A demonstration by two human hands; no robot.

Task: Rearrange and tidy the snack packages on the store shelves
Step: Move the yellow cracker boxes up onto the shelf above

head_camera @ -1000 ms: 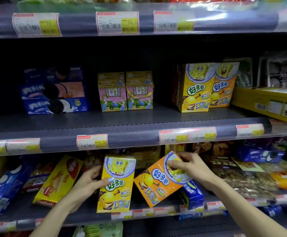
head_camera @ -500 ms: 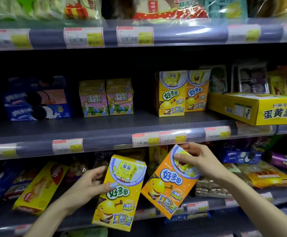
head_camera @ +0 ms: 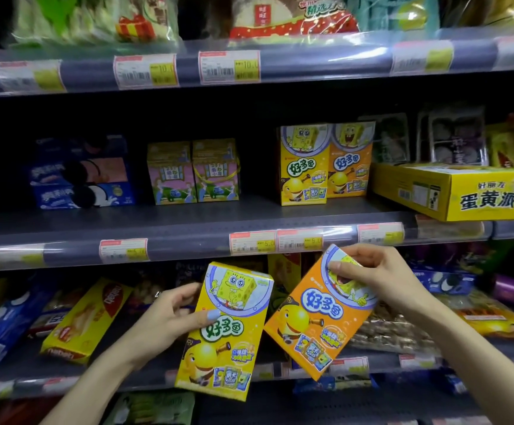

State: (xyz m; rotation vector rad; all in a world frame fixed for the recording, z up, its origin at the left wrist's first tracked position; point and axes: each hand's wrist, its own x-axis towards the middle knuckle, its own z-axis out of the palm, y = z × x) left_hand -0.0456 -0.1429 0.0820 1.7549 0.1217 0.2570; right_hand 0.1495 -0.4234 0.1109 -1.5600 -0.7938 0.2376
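My left hand (head_camera: 169, 320) grips the yellow box (head_camera: 223, 329) by its left edge, thumb across the front, the box nearly upright with its long axis vertical, held out in front of the lower shelf (head_camera: 65, 378). Just to its right, my right hand (head_camera: 378, 274) pinches the top corner of the orange box (head_camera: 317, 317), which tilts with its top leaning right; the two boxes sit almost touching at their near edges. The matching pair (head_camera: 326, 164) of yellow and orange boxes stands upright on the middle shelf (head_camera: 188, 228), above and slightly right of both hands, so I judge the boxes must go up and far. The right hand is nearer that spot. The bare stretch of shelf left of the pair looks open, while the big flat yellow carton (head_camera: 452, 191) crowds the right side and juts over the edge. The shelf's front rail with its price tags (head_camera: 277, 242) lies just above the orange box and must be cleared first.
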